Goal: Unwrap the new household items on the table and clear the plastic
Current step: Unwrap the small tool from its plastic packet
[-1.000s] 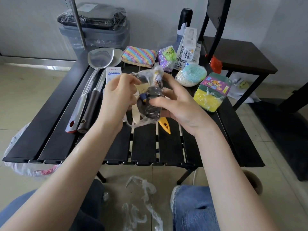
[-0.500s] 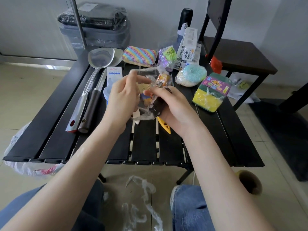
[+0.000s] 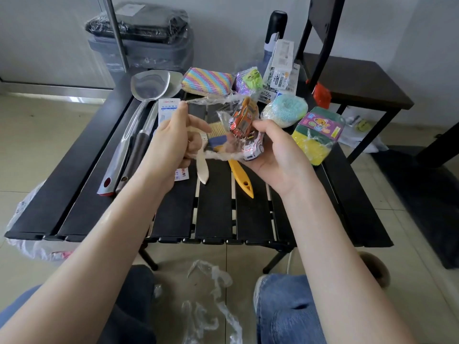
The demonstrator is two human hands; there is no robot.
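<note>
Loose clear plastic scraps (image 3: 213,289) lie on the tiled floor between our knees, below the slatted black table (image 3: 218,214). Above its near slats, our right hand (image 3: 278,155) curls around a bundle of small toy cars (image 3: 246,125), one orange and one white, with clear plastic wrap (image 3: 218,105) partly covering them. Our left hand (image 3: 173,142) pinches a stretched strand of that wrap up and to the left of the bundle. Directly under the grip lie a yellow-handled tool (image 3: 242,178) and a pale-handled brush (image 3: 211,135). Left of our hands lie two metal spatulas (image 3: 139,115). Beyond and right sit a wrapped sponge pack (image 3: 316,135), a blue scrubber (image 3: 285,109) and a striped rainbow sponge (image 3: 207,80).
</note>
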